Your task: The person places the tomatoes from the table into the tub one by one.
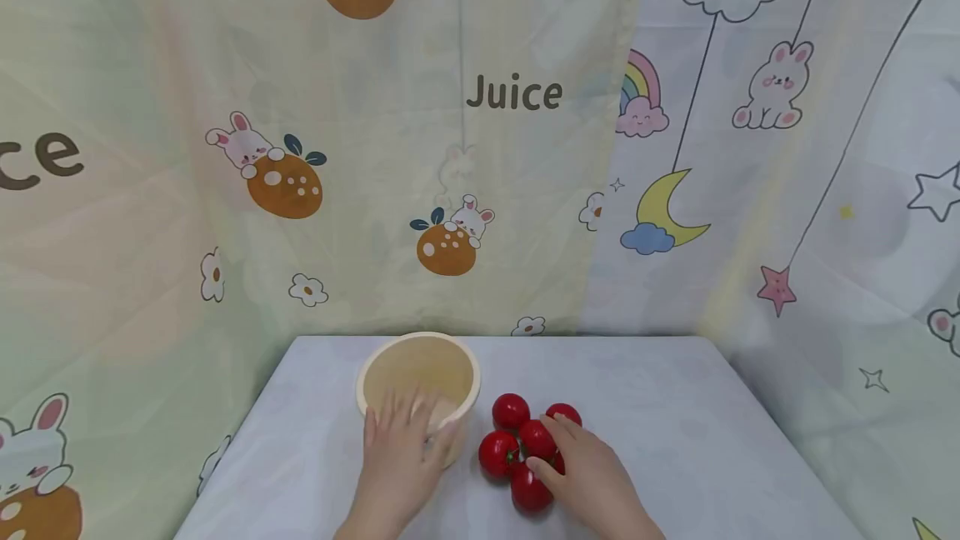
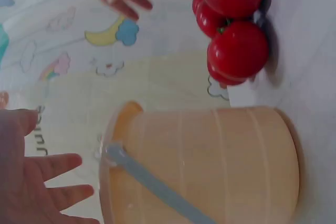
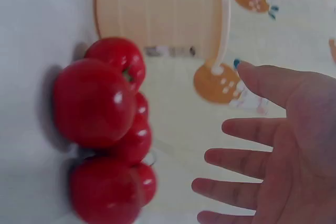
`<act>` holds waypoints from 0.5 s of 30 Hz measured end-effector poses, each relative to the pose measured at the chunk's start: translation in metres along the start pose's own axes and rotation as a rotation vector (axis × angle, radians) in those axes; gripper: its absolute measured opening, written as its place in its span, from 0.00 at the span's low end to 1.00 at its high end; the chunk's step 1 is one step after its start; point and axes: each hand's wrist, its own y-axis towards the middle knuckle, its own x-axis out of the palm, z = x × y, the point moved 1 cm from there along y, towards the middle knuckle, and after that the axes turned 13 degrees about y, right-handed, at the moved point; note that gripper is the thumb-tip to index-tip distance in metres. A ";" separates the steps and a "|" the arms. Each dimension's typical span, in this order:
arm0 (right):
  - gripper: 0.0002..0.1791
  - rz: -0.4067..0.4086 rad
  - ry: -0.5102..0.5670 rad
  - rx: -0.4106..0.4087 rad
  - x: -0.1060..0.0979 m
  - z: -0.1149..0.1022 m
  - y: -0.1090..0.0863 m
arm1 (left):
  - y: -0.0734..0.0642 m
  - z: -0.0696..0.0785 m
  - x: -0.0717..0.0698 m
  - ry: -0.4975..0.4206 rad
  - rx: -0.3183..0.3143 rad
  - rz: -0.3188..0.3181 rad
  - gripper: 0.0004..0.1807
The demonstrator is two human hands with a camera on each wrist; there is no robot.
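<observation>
Several glossy red tomatoes [image 1: 498, 454], at least one with a green stem, sit in a cluster at the middle of the table. Just left of them stands an upright beige bucket [image 1: 475, 377] with a pale rim. Its grey handle [image 2: 163, 190] hangs slanting down the side in the left wrist view. My left hand [image 1: 401, 457], fingers spread and holding nothing, hovers at the bucket's near rim and hides part of it. Above the tomatoes, my right hand [image 1: 592, 469] is spread too; the right wrist view shows a gap between its fingers [image 3: 239, 163] and the fruit.
A white cloth covers the table [image 1: 660, 407]. Behind and on both sides hang printed curtains [image 1: 390, 140] with bunnies, oranges, clouds and stars, close to the table's back edge.
</observation>
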 end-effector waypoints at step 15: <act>0.53 -0.008 0.395 0.274 0.024 0.082 0.007 | 0.026 -0.091 0.034 -0.711 -0.386 -0.079 0.33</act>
